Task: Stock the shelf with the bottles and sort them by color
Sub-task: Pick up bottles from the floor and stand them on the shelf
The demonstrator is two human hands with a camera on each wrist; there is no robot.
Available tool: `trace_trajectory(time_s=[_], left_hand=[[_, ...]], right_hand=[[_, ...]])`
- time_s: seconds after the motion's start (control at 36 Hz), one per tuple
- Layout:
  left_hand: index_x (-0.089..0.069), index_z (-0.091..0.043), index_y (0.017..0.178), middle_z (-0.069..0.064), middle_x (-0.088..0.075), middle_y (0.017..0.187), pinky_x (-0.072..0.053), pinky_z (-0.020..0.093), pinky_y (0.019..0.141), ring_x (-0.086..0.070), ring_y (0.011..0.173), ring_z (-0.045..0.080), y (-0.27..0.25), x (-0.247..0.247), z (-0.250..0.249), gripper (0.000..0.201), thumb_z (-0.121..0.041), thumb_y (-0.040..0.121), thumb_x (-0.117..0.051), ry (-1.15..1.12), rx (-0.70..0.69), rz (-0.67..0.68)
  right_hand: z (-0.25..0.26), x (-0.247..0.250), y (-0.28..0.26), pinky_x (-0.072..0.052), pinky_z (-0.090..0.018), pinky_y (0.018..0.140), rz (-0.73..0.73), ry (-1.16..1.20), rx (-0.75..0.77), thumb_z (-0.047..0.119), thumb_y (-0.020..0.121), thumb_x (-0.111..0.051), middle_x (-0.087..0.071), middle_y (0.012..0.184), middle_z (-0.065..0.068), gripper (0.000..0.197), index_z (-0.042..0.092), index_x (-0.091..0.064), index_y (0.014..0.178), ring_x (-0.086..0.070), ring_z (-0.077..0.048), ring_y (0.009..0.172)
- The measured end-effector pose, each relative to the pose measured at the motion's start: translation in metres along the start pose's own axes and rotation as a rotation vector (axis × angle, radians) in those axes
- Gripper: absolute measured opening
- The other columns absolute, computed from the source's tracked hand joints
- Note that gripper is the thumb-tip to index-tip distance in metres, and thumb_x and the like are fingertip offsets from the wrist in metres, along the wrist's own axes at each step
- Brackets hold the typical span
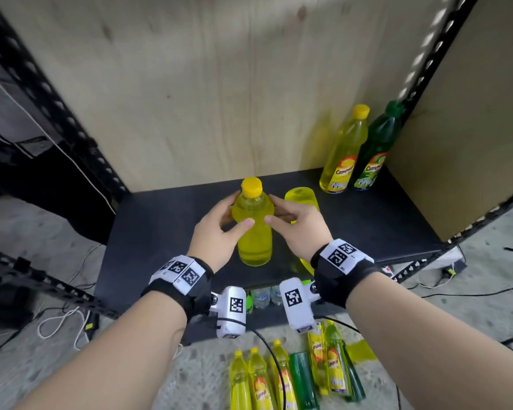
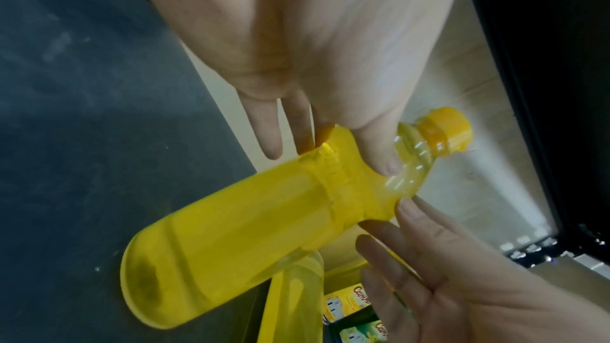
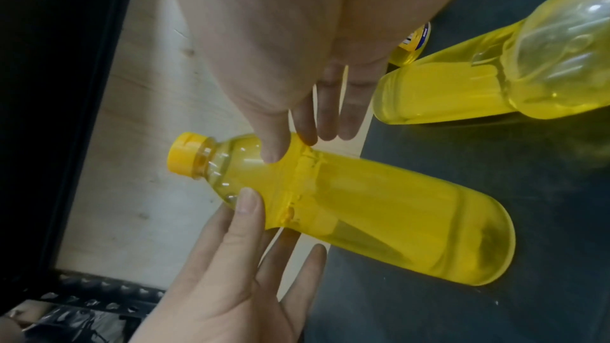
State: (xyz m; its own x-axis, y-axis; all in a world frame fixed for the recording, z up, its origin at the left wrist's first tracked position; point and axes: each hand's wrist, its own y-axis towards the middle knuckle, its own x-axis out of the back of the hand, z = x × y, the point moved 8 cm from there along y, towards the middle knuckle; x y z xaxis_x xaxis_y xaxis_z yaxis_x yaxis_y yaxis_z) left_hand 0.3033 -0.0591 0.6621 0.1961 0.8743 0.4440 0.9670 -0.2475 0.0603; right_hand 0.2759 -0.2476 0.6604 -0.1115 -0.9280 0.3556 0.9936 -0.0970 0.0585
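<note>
grip: left hand (image 1: 219,229) and right hand (image 1: 293,223) clasp unlabelled yellow bottle (image 1: 253,229) | place: frame centre, upright on black shelf (image 1: 160,220) | risk: right wrist may nudge the toppled yellow bottle (image 1: 301,196) just beside it

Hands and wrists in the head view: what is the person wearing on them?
Both hands are bare, with no sleeves on the forearms. Each wrist carries a black strap topped by white panels printed with black square-pattern tags. A white camera pod with its own tag hangs from each strap, and thin black cables trail from them.
</note>
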Motion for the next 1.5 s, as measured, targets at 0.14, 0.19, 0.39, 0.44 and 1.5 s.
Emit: trace_trajectory(time_s=[0.14, 0.19, 0.39, 0.44, 1.5], left_hand=[[-0.053, -0.046, 0.136, -0.021, -0.07, 0.119, -0.053, 0.037, 0.102, -0.066, 0.109, -0.002, 0.003, 0.004, -0.003, 0.054, -0.042, 0.087, -0.076, 0.055, -0.007, -0.029], [-0.053, -0.046, 0.137, -0.022, -0.069, 0.119, -0.053, 0.032, 0.101, -0.065, 0.109, -0.004, 0.0, 0.002, -0.003, 0.054, -0.041, 0.087, -0.076, 0.044, -0.004, -0.04], [-0.059, -0.04, 0.13, -0.023, -0.07, 0.11, -0.049, 0.014, 0.093, -0.064, 0.1, -0.012, -0.024, -0.004, 0.011, 0.043, -0.039, 0.09, -0.073, 0.015, 0.091, -0.131], [-0.059, -0.039, 0.12, -0.026, -0.068, 0.11, -0.051, 0.019, 0.095, -0.063, 0.102, -0.013, -0.032, -0.012, 0.02, 0.032, -0.037, 0.091, -0.072, -0.002, 0.127, -0.118], [-0.053, -0.038, 0.144, -0.009, -0.041, 0.158, -0.021, 0.037, 0.123, -0.026, 0.151, 0.012, -0.024, -0.228, -0.023, 0.085, -0.049, 0.068, -0.089, 0.388, -0.536, 0.541]], right_hand=[[0.001, 0.001, 0.003, -0.048, -0.007, 0.081, 0.025, -0.065, -0.004, 0.028, 0.093, -0.073, -0.075, 0.107, 0.012, 0.046, 0.026, -0.063, 0.138, -0.067, 0.006, 0.093], [-0.002, 0.007, -0.002, -0.051, -0.011, 0.085, 0.029, -0.107, -0.026, 0.03, 0.092, -0.074, -0.074, 0.108, 0.012, 0.042, 0.025, -0.066, 0.133, -0.067, 0.006, 0.095], [-0.058, 0.054, -0.036, -0.049, -0.037, 0.098, -0.121, -0.394, -0.187, 0.044, 0.082, -0.079, -0.069, 0.118, 0.007, 0.053, 0.026, -0.064, 0.13, -0.059, -0.018, 0.116], [-0.076, 0.063, -0.048, -0.044, -0.04, 0.101, -0.119, -0.496, -0.274, 0.047, 0.079, -0.08, -0.064, 0.123, -0.002, 0.061, 0.022, -0.06, 0.132, -0.053, -0.027, 0.118], [-0.129, 0.129, -0.114, -0.053, -0.032, 0.061, 0.02, -0.369, -0.514, 0.073, 0.052, -0.073, -0.07, 0.076, 0.005, 0.057, 0.023, -0.069, 0.08, -0.067, -0.013, 0.073]])
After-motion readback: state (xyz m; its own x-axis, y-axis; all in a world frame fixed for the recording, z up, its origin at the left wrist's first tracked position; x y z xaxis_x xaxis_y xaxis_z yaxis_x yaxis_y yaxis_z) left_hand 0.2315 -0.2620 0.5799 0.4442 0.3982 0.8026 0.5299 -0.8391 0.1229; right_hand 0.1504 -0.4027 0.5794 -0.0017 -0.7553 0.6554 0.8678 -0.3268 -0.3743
